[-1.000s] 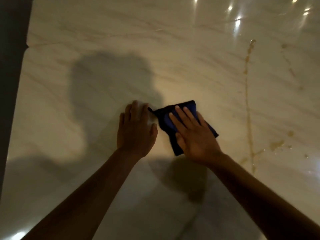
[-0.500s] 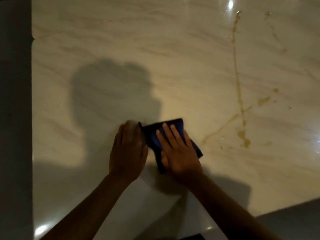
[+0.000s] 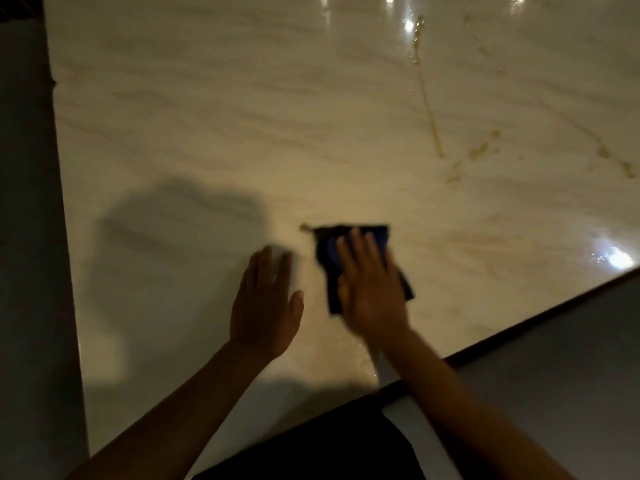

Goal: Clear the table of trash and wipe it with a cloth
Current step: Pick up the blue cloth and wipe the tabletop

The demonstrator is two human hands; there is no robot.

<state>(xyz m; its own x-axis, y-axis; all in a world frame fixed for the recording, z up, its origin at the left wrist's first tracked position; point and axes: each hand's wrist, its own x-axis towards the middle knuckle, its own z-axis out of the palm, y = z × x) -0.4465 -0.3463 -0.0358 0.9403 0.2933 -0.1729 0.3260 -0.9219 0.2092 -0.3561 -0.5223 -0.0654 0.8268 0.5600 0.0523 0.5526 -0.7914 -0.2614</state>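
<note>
since half a second ago the left hand (image 3: 265, 303) has drawn apart from the dark blue cloth (image 3: 351, 258); it lies flat, fingers spread, on the glossy marble table (image 3: 207, 116). right hand (image 3: 370, 289), fingers straight, presses the folded cloth, which pokes out beyond and beside it. brownish spill streaks (image 3: 429, 109) lie farther right. no writing is readable, and the picture is blurred.

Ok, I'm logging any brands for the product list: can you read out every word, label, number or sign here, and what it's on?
None: no readable text shows anywhere.
Dark blue cloth under the right hand: no tag or logo visible, and it is blurred.
Marble table: only veins, brownish spill streaks and light glare.
Left hand: bare, flat on the table.
</note>
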